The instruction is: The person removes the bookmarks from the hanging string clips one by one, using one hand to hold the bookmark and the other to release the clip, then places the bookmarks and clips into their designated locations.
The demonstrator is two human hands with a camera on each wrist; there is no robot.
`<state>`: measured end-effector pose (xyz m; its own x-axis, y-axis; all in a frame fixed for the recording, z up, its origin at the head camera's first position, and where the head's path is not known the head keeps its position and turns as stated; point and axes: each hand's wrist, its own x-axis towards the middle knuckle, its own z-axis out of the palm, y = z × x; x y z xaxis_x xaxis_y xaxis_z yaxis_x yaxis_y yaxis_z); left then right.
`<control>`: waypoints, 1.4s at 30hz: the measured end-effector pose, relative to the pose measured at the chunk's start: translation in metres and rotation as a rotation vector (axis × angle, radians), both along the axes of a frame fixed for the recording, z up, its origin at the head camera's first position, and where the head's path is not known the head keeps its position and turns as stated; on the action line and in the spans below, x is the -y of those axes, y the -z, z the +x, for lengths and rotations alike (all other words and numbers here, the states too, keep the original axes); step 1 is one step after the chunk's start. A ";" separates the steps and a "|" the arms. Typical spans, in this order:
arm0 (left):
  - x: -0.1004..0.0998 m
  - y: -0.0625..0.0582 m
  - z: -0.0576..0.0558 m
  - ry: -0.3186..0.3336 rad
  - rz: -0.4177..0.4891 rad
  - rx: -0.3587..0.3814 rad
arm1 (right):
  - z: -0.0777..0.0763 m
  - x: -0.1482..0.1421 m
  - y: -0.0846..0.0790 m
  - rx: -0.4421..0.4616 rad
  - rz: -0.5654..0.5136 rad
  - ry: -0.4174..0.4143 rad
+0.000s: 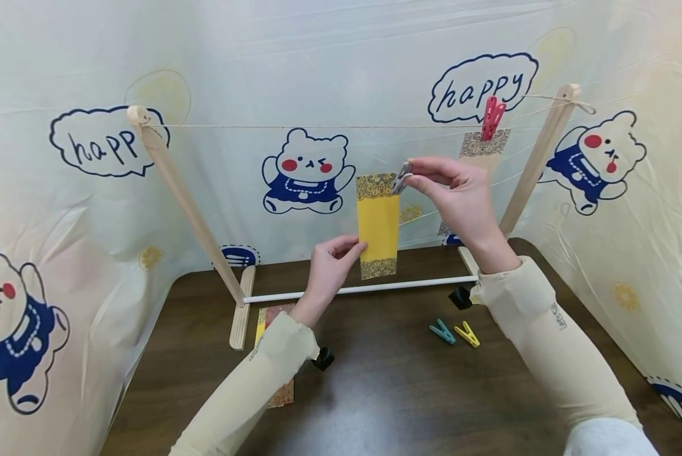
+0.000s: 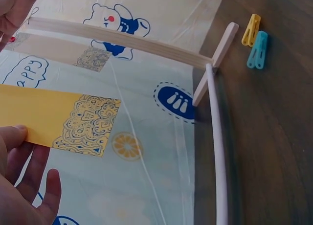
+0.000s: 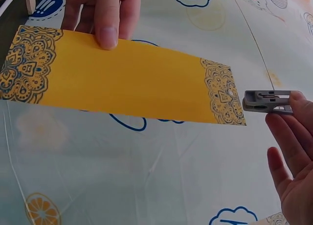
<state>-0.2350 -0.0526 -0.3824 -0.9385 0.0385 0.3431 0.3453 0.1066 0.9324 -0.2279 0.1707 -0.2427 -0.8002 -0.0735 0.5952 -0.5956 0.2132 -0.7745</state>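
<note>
My left hand (image 1: 332,263) pinches the left edge of a yellow paper strip (image 1: 378,228), which has dark lace patterns at both ends. The strip is held upright, below the string (image 1: 318,126). Thumb and fingers of my right hand (image 1: 460,193) pinch a grey clothespin (image 3: 266,101) by its handle end. In the right wrist view, the pin's tip is right beside the strip's patterned end, near a small hole. To the right, a red clothespin (image 1: 492,119) clips a beige patterned strip (image 1: 483,149) to the string.
Two wooden posts (image 1: 183,202) carry the string, joined low by a white rod (image 1: 369,288). On the dark table (image 1: 375,392) lie a teal clothespin (image 1: 442,331) and a yellow clothespin (image 1: 467,334). More patterned strips (image 1: 280,396) lie partly under my left forearm.
</note>
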 end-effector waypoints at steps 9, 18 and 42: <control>0.006 0.009 0.010 -0.014 -0.021 -0.009 | 0.005 -0.003 0.013 0.007 0.013 -0.004; 0.012 0.015 0.018 -0.023 -0.060 0.012 | 0.010 -0.006 0.025 0.057 0.039 -0.012; 0.029 0.035 0.044 -0.026 -0.056 0.094 | 0.021 -0.018 0.061 0.112 0.167 0.016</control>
